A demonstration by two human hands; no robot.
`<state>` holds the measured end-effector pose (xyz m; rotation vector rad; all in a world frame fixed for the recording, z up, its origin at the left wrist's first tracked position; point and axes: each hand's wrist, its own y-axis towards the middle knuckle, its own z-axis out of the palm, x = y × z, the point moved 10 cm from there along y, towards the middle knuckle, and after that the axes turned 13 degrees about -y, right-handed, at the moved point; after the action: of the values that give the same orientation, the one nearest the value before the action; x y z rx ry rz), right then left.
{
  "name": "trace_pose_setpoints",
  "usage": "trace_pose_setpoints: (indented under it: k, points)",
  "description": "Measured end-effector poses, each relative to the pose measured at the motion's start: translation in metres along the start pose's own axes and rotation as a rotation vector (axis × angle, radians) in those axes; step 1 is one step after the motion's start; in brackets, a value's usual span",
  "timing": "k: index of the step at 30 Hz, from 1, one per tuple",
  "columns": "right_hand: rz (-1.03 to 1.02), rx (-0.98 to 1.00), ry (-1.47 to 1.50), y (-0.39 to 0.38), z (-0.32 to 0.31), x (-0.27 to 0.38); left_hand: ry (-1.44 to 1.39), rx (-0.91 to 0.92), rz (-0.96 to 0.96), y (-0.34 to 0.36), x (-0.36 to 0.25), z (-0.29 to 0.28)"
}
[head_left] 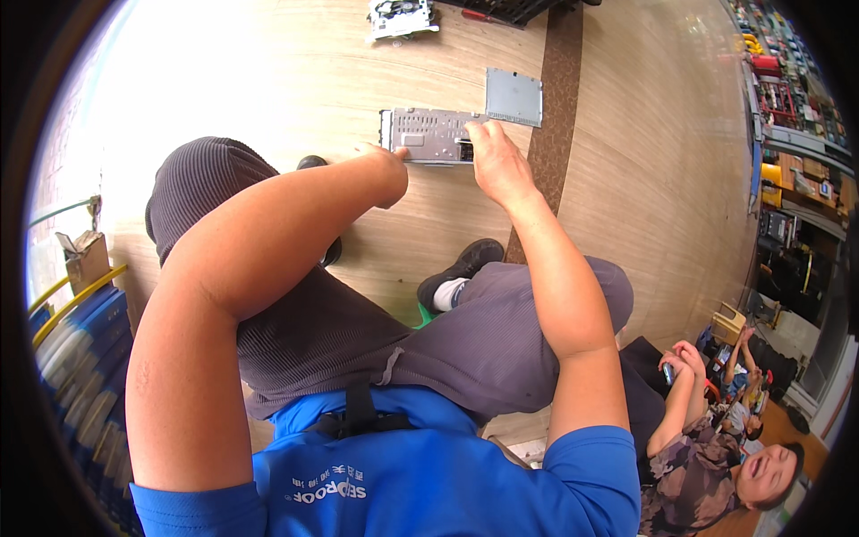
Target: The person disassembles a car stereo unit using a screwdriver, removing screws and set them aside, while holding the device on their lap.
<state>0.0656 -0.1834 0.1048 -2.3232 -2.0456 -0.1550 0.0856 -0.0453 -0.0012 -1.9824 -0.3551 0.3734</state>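
Note:
A grey metal box-shaped electronic unit (433,134), with rows of vent slots and a dark opening on its near right side, stands on the floor in front of me. My left hand (385,166) grips its left end, the thumb against the near side and the other fingers mostly hidden. At the right end my right hand (501,163) holds the unit, its fingers bent over the upper edge. Just beyond that end lies a flat grey metal plate (514,96).
Farther off lie a white mechanical assembly (401,20), a red-handled tool (483,16) and a black crate (514,7). A dark patterned strip (552,107) crosses the floor. Other people (716,465) are at lower right; crowded shelves (792,98) line the right. Blue items (89,349) fill the left rack.

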Motion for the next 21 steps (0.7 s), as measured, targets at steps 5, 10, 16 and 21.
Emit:
trace_pose_setpoints:
  k: [5,10,16,21]
  points:
    - [0.066,0.119,-0.083,0.0,0.004,0.001,0.041,0.049,-0.027,-0.002,0.0,0.003]
    - [0.05,0.105,-0.062,0.006,0.005,0.002,-0.015,-0.021,0.036,0.005,0.002,0.006]
    - [0.035,0.114,-0.024,0.007,0.005,0.003,-0.02,-0.01,0.03,0.0,-0.002,0.004]
    - [0.087,0.138,-0.015,0.009,0.011,-0.005,-0.042,-0.018,0.014,-0.007,-0.002,-0.001]
